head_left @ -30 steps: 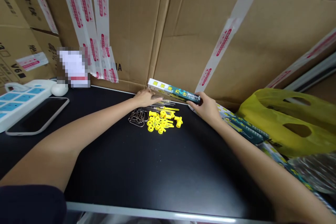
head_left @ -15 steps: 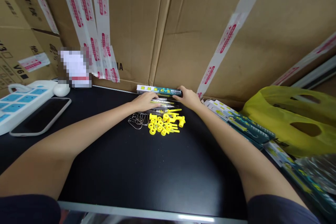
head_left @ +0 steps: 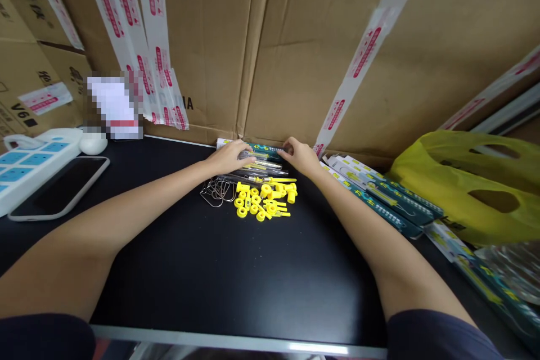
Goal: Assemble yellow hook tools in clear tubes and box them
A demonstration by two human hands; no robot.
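Against the cardboard at the back lies a slim dark green and white spring scale box (head_left: 266, 149). My right hand (head_left: 300, 157) is closed at its right end, thumb and fingers around it. My left hand (head_left: 230, 157) reaches over the box's left part, its thumb and fingers closed about a clear plastic tube (head_left: 260, 155); the hand hides part of both. More clear tubes (head_left: 265, 171) lie just below, some with metal inside. In front is a heap of small yellow plastic parts (head_left: 264, 201), rings and pegs among them. Bent metal wire hooks (head_left: 218, 191) lie to its left.
Several printed boxes (head_left: 379, 194) are stacked at the right, beside a yellow plastic bag (head_left: 455, 180) and clear plastic wrapping (head_left: 517, 267). On the left are a phone (head_left: 61, 188) and a white power strip (head_left: 37, 163). Taped cardboard (head_left: 287, 79) walls off the back.
My left hand has moved slightly away from me, up over the tubes, and now covers more of the box's left part. My right hand stays at the box's right end. The view has shifted slightly.
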